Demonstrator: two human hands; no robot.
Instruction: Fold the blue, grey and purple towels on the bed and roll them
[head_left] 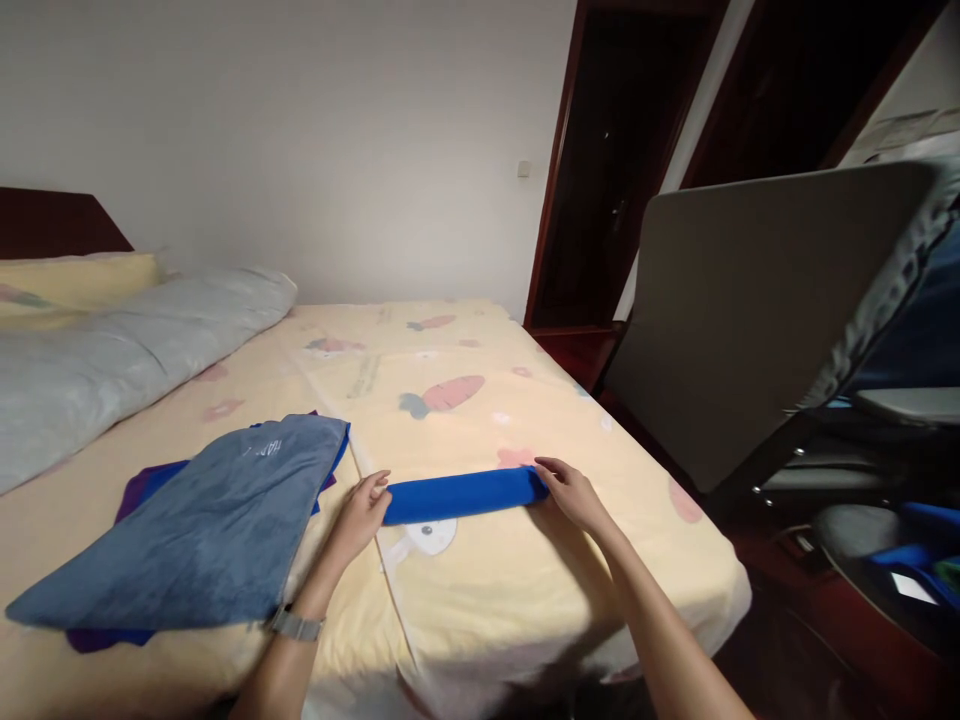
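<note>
A blue cloth (461,495), folded into a long narrow strip, lies across the bed in front of me. My left hand (365,508) is closed on its left end, thumb and fingers pinching the edge. At the other end my right hand (571,490) grips the cloth's right edge. To the left of my left hand rests a grey-blue plush piece (202,530) with white lettering. Blue and purple cloths (139,490) stick out from under it.
The bed (525,570) has a yellow sheet with carrot prints. A rolled grey quilt (150,340) and a yellow pillow (82,275) lie at the far left. Beyond the bed's right edge stands a tilted grey board (750,310), near a round stool (855,540) with blue items.
</note>
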